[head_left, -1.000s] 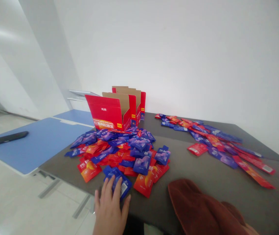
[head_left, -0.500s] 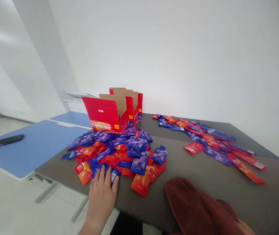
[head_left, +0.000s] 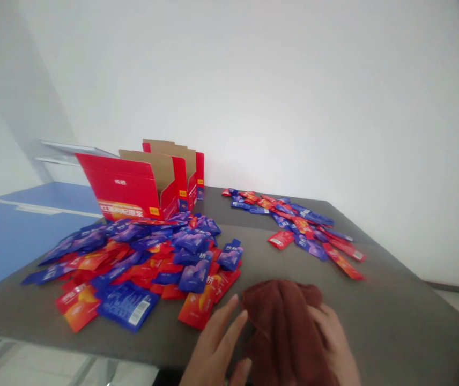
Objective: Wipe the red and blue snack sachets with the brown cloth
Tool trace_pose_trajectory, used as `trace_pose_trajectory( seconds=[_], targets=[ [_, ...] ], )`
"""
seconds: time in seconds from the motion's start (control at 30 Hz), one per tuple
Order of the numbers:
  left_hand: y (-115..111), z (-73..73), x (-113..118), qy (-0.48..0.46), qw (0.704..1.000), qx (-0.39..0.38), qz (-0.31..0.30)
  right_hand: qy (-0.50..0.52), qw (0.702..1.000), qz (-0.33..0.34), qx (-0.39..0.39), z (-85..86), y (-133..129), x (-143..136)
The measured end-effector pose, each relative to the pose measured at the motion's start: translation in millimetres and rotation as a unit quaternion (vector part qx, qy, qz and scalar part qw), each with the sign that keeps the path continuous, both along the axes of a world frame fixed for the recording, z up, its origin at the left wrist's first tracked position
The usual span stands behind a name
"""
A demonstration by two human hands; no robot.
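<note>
A bunched brown cloth hangs at the near edge of the dark table, gripped by my right hand, whose fingers are partly covered by its folds. My left hand is beside the cloth's left side, fingers apart and holding nothing; whether a fingertip touches the cloth I cannot tell. To the left of my hands spreads a heap of blue and red pouches. Closest to my left hand lies an orange-red pouch, and farther left a blue pouch with a barcode lies flat.
Open red cartons stand in a row behind the heap. Long blue and red sachets are scattered on the far right of the dark table. A blue table adjoins on the left, and a white wall rises behind.
My left hand has left the pouches and moved right to the cloth. My right hand has brought the cloth left, toward the middle. The view has turned right.
</note>
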State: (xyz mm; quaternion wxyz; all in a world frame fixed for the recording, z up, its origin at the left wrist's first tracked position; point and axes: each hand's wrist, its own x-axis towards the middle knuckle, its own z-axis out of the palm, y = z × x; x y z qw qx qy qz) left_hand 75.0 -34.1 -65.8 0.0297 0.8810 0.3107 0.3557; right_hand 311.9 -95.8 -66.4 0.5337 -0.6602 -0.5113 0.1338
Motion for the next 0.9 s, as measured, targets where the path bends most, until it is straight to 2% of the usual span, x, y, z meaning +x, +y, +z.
trace_pose_trajectory(
  seconds=[0.07, 0.13, 0.23, 0.33, 0.4, 0.47, 0.53, 0.63, 0.73, 0.8, 0.9],
  targets=[
    [5, -7.0, 28, 0.032, 0.999, -0.012, -0.035, 0.028, 0.999, 0.029, -0.025, 6.1, 16, -12],
    [8, -16.7, 52, 0.074, 0.996, 0.002, -0.041, 0.013, 0.998, 0.013, -0.068, 8.6, 32, -4],
    [11, -30.1, 74, 0.117, 0.99, 0.071, -0.04, -0.066, 0.987, -0.091, -0.112, 14.9, 55, 48],
    [11, -34.9, 77, 0.118, 0.987, 0.107, -0.034, -0.145, 0.962, -0.18, -0.141, 27.0, 76, 120],
    [11, -34.1, 74, 0.108, 0.987, 0.118, -0.026, -0.177, 0.946, -0.207, -0.173, 32.7, 87, 157],
    [11, -32.8, 72, 0.106, 0.986, 0.127, -0.024, -0.185, 0.933, -0.222, -0.215, 34.0, 94, 179],
    [11, -32.3, 71, 0.108, 0.986, 0.128, -0.021, -0.173, 0.922, -0.233, -0.255, 32.6, 95, 188],
    [9, -32.1, 72, 0.106, 0.987, 0.117, -0.021, -0.137, 0.916, -0.254, -0.279, 32.4, 86, 184],
    [8, -27.0, 78, 0.096, 0.992, 0.078, -0.028, -0.091, 0.93, -0.257, -0.246, 37.6, 67, 159],
    [8, -18.8, 85, 0.091, 0.995, 0.013, -0.03, -0.05, 0.954, -0.222, -0.195, 42.3, 51, 130],
    [8, -1.6, 95, 0.064, 0.991, -0.114, -0.027, 0.033, 0.985, -0.123, -0.114, 47.9, 26, 72]
  ],
)
